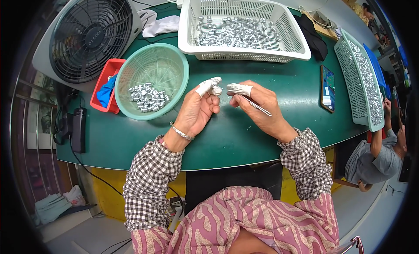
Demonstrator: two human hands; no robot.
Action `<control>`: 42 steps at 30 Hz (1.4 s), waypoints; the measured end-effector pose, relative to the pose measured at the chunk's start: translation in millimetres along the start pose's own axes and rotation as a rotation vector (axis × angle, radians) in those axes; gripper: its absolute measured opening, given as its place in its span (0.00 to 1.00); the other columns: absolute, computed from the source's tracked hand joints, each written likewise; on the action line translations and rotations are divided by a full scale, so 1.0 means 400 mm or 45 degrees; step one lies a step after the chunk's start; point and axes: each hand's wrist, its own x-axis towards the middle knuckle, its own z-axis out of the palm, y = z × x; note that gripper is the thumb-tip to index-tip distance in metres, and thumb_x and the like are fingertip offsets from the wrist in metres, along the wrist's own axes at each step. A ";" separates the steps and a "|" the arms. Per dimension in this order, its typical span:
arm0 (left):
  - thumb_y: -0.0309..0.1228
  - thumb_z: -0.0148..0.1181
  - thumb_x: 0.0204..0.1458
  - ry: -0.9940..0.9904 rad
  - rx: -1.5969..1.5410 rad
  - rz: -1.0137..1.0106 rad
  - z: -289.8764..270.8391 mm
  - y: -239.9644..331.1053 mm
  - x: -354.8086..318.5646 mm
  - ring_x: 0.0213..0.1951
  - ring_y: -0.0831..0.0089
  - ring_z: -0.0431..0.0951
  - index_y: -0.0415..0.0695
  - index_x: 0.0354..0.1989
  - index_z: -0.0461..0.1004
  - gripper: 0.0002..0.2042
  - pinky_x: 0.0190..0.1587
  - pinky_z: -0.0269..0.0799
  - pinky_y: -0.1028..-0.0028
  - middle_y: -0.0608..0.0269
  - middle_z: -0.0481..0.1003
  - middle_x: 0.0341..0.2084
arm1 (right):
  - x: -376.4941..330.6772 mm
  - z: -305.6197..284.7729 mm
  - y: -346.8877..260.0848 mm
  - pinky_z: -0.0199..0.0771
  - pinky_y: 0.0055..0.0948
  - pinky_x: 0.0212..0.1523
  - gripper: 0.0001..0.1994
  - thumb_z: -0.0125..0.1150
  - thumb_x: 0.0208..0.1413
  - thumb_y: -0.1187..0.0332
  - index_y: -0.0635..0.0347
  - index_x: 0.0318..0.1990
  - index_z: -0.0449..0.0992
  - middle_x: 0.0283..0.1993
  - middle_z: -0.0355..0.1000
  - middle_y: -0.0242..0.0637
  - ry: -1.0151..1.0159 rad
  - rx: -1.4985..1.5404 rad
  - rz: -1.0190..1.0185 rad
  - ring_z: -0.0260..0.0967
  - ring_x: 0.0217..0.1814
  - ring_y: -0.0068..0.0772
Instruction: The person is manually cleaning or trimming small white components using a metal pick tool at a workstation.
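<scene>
Metal part (215, 90), pinched in left hand (195, 110) near frame centre, lay left of right hand (263, 104), which grasped slanting tool (261, 108).

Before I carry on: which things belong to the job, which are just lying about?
Likely job things:
small piece in left hand
tweezers-like tool in right hand
metal parts in round green basket and white basket

Likely lying about:
phone
black cloth
white cloth

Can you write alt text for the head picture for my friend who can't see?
A left hand holds what looks like a metal part and a right hand holds a thin tool, over a green table. Nearby sit a fan, plus a round green basket and a white basket of metal parts.
</scene>
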 end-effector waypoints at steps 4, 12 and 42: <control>0.34 0.45 0.57 -0.029 0.023 -0.013 0.004 0.000 -0.002 0.25 0.78 0.70 0.37 0.45 0.67 0.14 0.24 0.70 0.79 0.63 0.71 0.28 | -0.004 -0.003 0.006 0.70 0.20 0.26 0.06 0.51 0.53 0.80 0.70 0.38 0.72 0.32 0.70 0.40 -0.004 -0.179 -0.118 0.70 0.29 0.25; 0.32 0.46 0.57 0.034 0.089 -0.018 0.024 0.002 -0.009 0.25 0.78 0.71 0.36 0.46 0.66 0.14 0.23 0.71 0.81 0.62 0.71 0.29 | -0.004 0.001 0.008 0.69 0.20 0.25 0.06 0.52 0.52 0.80 0.69 0.37 0.72 0.30 0.71 0.40 0.022 -0.219 -0.104 0.70 0.28 0.25; 0.32 0.49 0.56 -0.042 0.337 -0.055 0.052 0.001 -0.016 0.20 0.83 0.67 0.39 0.37 0.67 0.08 0.18 0.66 0.83 0.67 0.68 0.23 | 0.001 0.000 0.028 0.68 0.21 0.29 0.06 0.50 0.55 0.77 0.70 0.35 0.72 0.32 0.71 0.40 0.106 -0.357 -0.257 0.69 0.29 0.27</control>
